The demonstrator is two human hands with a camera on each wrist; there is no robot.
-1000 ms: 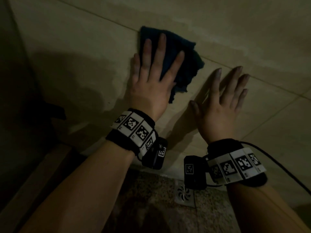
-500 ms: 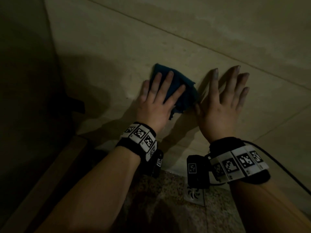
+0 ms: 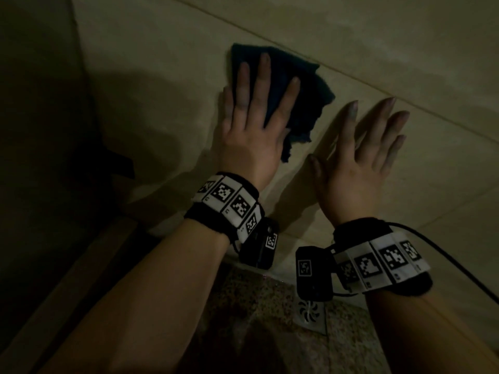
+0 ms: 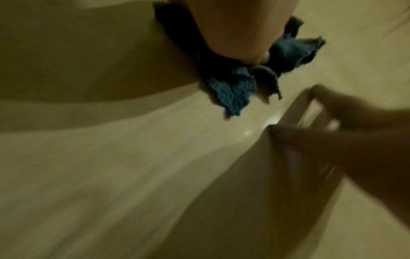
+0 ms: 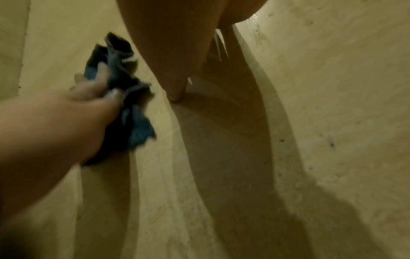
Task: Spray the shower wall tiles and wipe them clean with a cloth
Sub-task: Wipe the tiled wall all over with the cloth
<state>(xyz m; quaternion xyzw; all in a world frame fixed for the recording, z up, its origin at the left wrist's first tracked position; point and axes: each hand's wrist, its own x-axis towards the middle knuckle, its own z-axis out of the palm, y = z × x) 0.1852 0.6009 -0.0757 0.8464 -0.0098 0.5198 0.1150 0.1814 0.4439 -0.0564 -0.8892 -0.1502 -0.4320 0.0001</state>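
Observation:
A dark blue cloth (image 3: 305, 103) lies crumpled against the beige shower wall tiles (image 3: 162, 63). My left hand (image 3: 256, 125) presses it flat to the wall with straight, spread fingers, just under a grout line. To its right, my right hand (image 3: 361, 157) rests palm-down on the bare tile, fingers spread, holding nothing. In the left wrist view the cloth (image 4: 235, 94) bunches out from under my palm. The right wrist view shows the left hand (image 5: 66, 119) on the cloth (image 5: 137, 129). No spray bottle is in view.
A metal floor drain (image 3: 310, 314) sits in the speckled floor (image 3: 243, 333) below my wrists. A dark side wall with a black fitting (image 3: 118, 166) closes the left. A black cable (image 3: 445, 255) trails from my right wrist.
My left hand slid the cloth down the wall and has now pushed it back up towards the grout line. The right hand stayed flat on the tile.

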